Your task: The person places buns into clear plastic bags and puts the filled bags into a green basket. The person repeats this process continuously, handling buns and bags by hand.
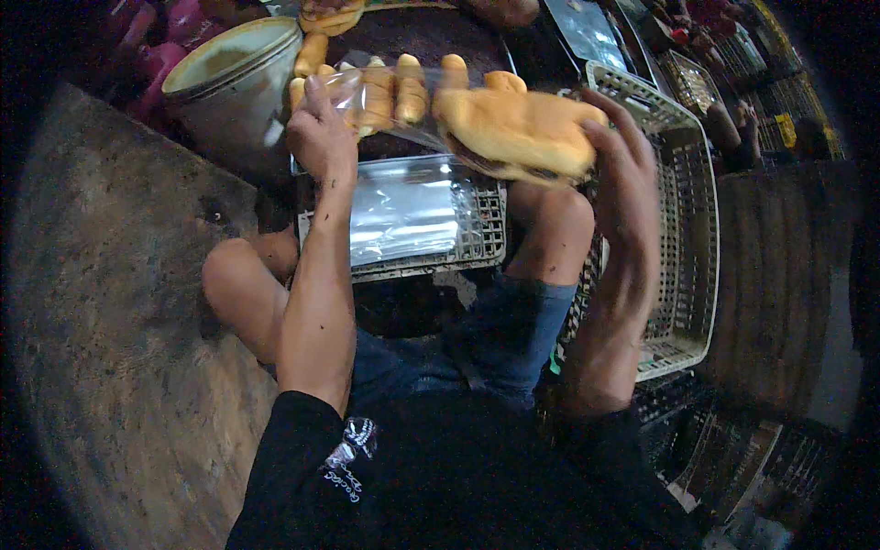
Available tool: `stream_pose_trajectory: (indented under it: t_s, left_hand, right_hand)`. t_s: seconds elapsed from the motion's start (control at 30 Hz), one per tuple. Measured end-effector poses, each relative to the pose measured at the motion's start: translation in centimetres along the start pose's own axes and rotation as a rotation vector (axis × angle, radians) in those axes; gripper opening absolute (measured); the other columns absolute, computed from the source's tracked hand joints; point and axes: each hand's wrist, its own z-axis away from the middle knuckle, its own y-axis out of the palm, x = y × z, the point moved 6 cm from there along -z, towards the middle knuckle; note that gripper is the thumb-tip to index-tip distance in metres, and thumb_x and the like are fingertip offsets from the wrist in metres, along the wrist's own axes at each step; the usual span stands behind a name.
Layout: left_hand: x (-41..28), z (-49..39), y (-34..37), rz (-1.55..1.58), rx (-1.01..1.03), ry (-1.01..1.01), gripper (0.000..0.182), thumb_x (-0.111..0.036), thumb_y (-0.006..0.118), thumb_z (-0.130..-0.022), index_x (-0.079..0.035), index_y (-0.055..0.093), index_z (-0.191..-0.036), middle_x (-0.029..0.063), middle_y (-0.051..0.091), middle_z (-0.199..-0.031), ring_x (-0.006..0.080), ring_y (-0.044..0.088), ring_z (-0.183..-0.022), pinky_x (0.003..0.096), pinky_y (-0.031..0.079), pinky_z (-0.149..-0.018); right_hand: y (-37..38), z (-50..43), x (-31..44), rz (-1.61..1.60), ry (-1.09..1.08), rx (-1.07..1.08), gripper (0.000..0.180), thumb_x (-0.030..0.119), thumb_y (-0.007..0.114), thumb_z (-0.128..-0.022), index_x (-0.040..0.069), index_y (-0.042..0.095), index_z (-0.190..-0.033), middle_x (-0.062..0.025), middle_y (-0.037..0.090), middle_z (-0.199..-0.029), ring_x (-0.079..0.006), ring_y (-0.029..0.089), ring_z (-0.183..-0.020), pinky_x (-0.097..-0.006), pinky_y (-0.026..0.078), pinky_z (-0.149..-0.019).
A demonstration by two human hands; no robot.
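My left hand (322,134) pinches the edge of a clear plastic bag (352,89), which stretches to the right toward a bread bun. My right hand (622,161) grips the golden bun (519,124) at its right end. A dark layer shows along the bun's lower side, and motion blurs it. Whether the bun's left end is inside the bag cannot be made out. Beyond both hands, several long bread rolls (411,89) lie side by side on a dark tray (419,34). Below the hands is a stack of flat clear plastic bags (402,213).
The bag stack lies on a pale plastic crate (491,234) between my knees. A large white bucket (227,110) stands at the left. To the right is a deep plastic basket (680,275). More bread (330,17) sits at the back. Other people's limbs appear near the upper edges.
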Motion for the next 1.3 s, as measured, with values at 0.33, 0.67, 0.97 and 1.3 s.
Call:
stream_pose_trajectory:
  t_s: [0.33,0.67,0.97,1.3]
  left_hand:
    - [-3.3,10.6,3.5,0.56,0.405,-0.163,0.056,-0.037,0.053,-0.1,-0.011,0.037,-0.146,0.0121,0.05,-0.14,0.0269,0.058,-0.119,0.0413,0.056,-0.09]
    - [-5.3,10.9,8.3,0.609,0.378,0.013,0.063,-0.039,0.067,-0.093,-0.002,0.042,-0.138,0.0151,0.061,-0.119,0.0233,0.061,-0.111,0.0391,0.053,-0.09]
    - [6.9,12.8,9.6,-1.237,0.975,0.049,0.061,-0.059,0.067,-0.084,0.002,0.071,-0.082,0.0191,0.072,-0.083,0.0355,0.071,-0.082,0.0452,0.054,-0.074]
    - [10.4,14.1,7.2,-0.749,1.002,0.078,0.049,-0.046,0.062,-0.093,-0.002,0.071,-0.075,0.0083,0.066,-0.059,0.0183,0.068,-0.059,0.0345,0.052,-0.06]
  right_hand:
    - [8.4,1.4,-2.8,-0.239,0.162,0.068,0.042,0.019,0.071,-0.086,0.004,0.055,-0.122,-0.0193,0.059,-0.121,-0.0299,0.057,-0.117,-0.0405,0.046,-0.098]
    - [5.7,1.9,2.8,0.941,-0.712,-0.092,0.062,0.015,0.077,-0.074,0.01,0.05,-0.13,-0.015,0.052,-0.134,-0.0361,0.046,-0.13,-0.0538,0.034,-0.108]
    - [-14.4,-9.3,-10.6,1.256,0.169,-0.235,0.071,0.04,0.071,-0.082,0.004,0.039,-0.135,-0.0263,0.069,-0.099,-0.0437,0.067,-0.094,-0.048,0.054,-0.081]
    - [-1.8,-5.6,-9.3,0.741,-0.226,0.256,0.066,0.042,0.069,-0.087,0.006,0.043,-0.136,-0.0248,0.066,-0.109,-0.0368,0.063,-0.107,-0.0451,0.05,-0.09]
